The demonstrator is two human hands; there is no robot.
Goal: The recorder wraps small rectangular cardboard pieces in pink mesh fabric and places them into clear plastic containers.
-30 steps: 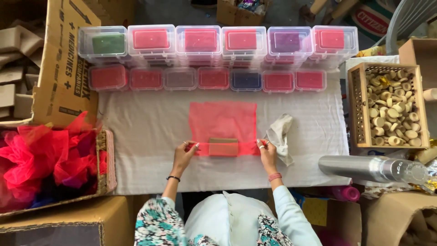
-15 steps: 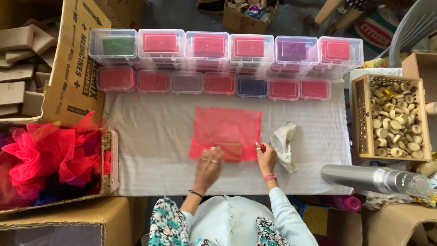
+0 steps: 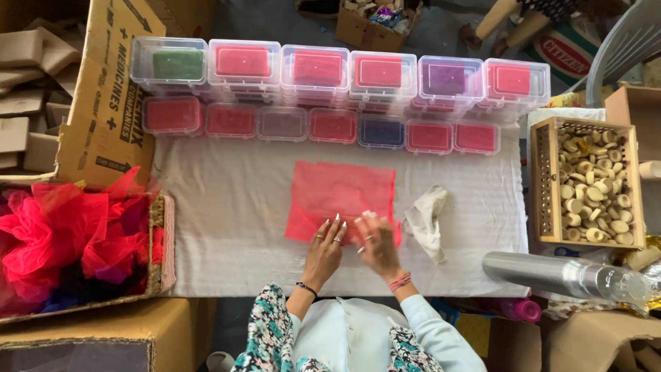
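Pink net fabric sheet (image 3: 342,196): laid flat at the middle of the white cloth-covered table (image 3: 227,227), its near edge covered by both hands.

Left hand (image 3: 325,246): pressed on the near edge of the sheet, fingers spread and flat; nothing is gripped.

Right hand (image 3: 377,241): placed just beside the left, on the near right corner of the sheet; blurred, fingers loosely open, whether anything is pinched cannot be told.

White crumpled cloth (image 3: 427,220): lying just right of the sheet.

Clear lidded boxes (image 3: 344,89): ranged in two rows along the far edge, with pink, green and purple contents.

Wooden crate of round wooden pieces (image 3: 591,182): set at the right.

Silver tube (image 3: 551,274): lying at the near right.

Heap of pink net (image 3: 62,234): held in a cardboard box at the left.
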